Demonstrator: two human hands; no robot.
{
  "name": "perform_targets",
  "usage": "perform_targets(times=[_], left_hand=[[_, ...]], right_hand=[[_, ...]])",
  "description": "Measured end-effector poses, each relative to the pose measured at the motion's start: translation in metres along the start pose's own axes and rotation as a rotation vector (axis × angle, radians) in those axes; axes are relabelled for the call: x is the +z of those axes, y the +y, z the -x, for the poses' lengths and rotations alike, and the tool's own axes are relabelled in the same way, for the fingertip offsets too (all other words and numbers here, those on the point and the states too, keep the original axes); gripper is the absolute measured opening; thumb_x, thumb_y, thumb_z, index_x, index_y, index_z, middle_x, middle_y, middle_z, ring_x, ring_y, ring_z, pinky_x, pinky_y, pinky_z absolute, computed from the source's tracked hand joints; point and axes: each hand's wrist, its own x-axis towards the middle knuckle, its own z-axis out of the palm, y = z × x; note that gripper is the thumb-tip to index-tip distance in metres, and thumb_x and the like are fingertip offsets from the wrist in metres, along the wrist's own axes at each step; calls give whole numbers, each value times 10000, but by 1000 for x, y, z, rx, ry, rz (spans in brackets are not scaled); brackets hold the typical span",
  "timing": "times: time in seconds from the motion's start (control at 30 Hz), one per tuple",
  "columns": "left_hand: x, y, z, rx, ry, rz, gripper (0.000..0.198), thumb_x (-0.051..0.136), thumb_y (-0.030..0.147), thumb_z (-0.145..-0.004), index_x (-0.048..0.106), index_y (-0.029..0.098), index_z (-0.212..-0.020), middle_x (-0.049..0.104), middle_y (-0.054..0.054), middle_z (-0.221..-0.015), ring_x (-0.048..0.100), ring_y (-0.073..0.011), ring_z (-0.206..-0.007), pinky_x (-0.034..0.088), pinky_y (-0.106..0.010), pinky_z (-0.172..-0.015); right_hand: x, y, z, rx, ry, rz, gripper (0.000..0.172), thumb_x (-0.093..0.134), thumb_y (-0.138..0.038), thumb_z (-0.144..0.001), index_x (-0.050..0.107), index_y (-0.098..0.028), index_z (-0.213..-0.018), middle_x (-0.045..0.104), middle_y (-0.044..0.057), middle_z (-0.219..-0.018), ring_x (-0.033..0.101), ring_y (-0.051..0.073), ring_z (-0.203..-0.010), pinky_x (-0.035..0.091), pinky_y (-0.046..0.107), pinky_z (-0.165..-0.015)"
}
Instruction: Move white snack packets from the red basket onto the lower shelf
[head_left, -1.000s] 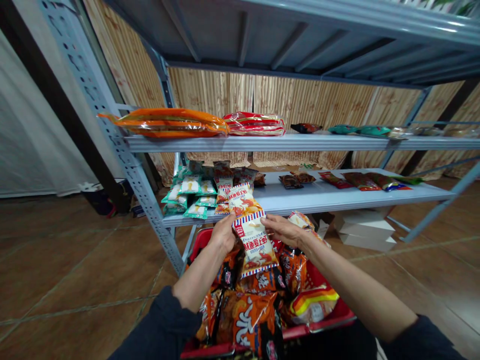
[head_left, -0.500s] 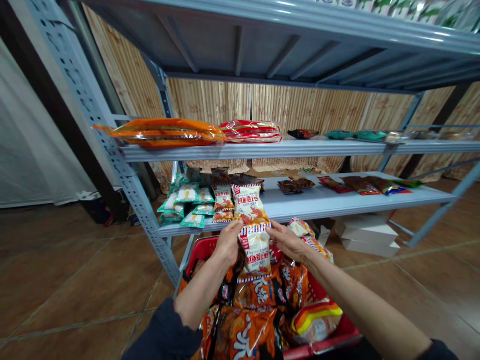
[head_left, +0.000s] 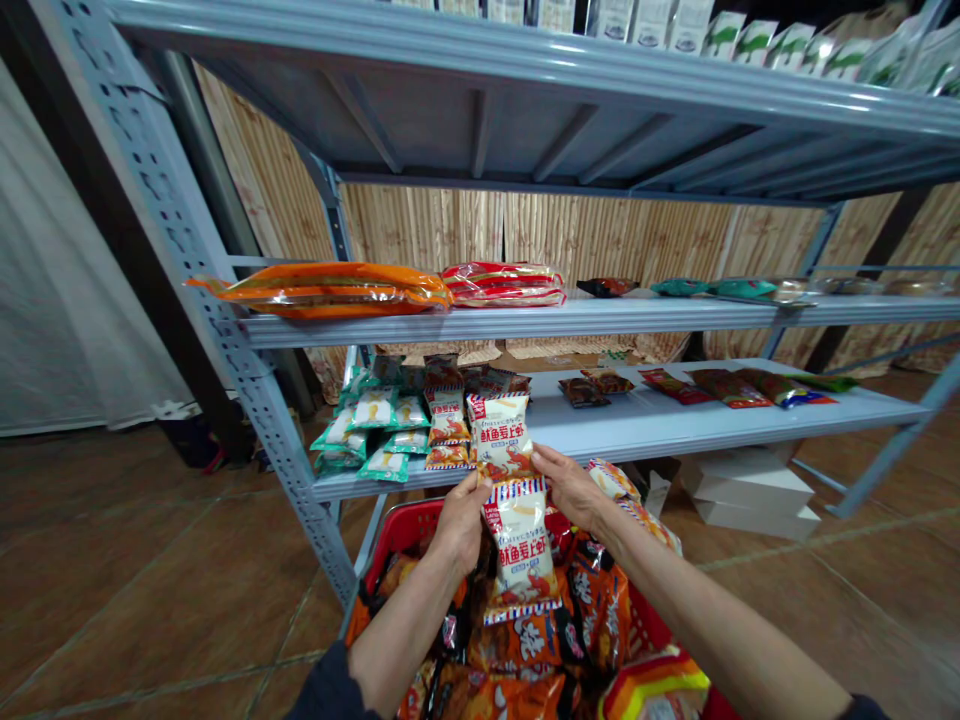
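Note:
Two white-and-orange snack bags with red lettering hang end to end between my hands: an upper snack bag point(head_left: 501, 437) and a lower snack bag point(head_left: 521, 548). My left hand point(head_left: 459, 525) is closed on the left edge near the striped seam where they meet. On the right edge, just above that seam, my right hand point(head_left: 571, 488) pinches the upper bag. The upper bag is in front of the low shelf's edge. Beneath the lower one is a red basket point(head_left: 409, 520) holding several orange-and-black snack packs point(head_left: 600, 600).
Green-and-white packets point(head_left: 373, 408) and similar snack bags point(head_left: 448, 412) lie stacked on the low shelf point(head_left: 592, 432). Orange packs point(head_left: 330, 288) and red-striped packs point(head_left: 504, 284) lie on the shelf above. A metal upright point(head_left: 247, 400) stands left; white boxes point(head_left: 750, 490) sit beneath at right.
The view has tilted up slightly, showing more cartons on top. The lower bag hangs further down over the basket, and my right hand has shifted up slightly along the bags' edge.

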Motion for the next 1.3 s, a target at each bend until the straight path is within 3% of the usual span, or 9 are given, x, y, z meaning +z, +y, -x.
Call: perform_targets(times=[0.33,0.7,0.9,1.13,1.3], left_hand=[[-8,2,-1,-63,-31,44,272,655,286,-653,626,145,-884,679,-54,-799,625,-174,-669,464,-299,-676],[-3,11,8,2,83,-18,292,666,363,-657,652,136,-840,691,-61,-789,616,-151,-657,451,-256,-643],[-5,10,7,1,116,2,227,685,300,-617,651,144,-778,686,-30,-766,604,-123,-631,427,-222,-588],[-4,14,16,-95,66,-108,320,621,414,-660,654,116,-769,679,-66,-686,603,-140,-586,405,-242,-588],[-7,12,18,-64,12,-181,226,622,342,-655,659,149,-766,691,-53,-740,603,-134,-625,389,-235,-617]], right_hand=[[-2,6,-8,36,48,-41,435,694,-301,-653,579,-200,-1061,684,53,-966,641,224,-849,464,395,-800],[5,9,-11,1,132,-64,365,689,-312,-650,620,-179,-983,696,52,-917,642,211,-823,458,378,-820],[5,9,-9,32,175,-97,289,712,-292,-622,645,-180,-879,704,38,-841,643,197,-739,479,360,-768],[-1,6,-10,34,223,-109,274,717,-274,-609,645,-181,-857,706,36,-808,637,189,-703,491,336,-716],[0,3,-8,38,218,-127,295,729,-270,-591,644,-175,-857,706,34,-806,634,179,-698,490,330,-720]])
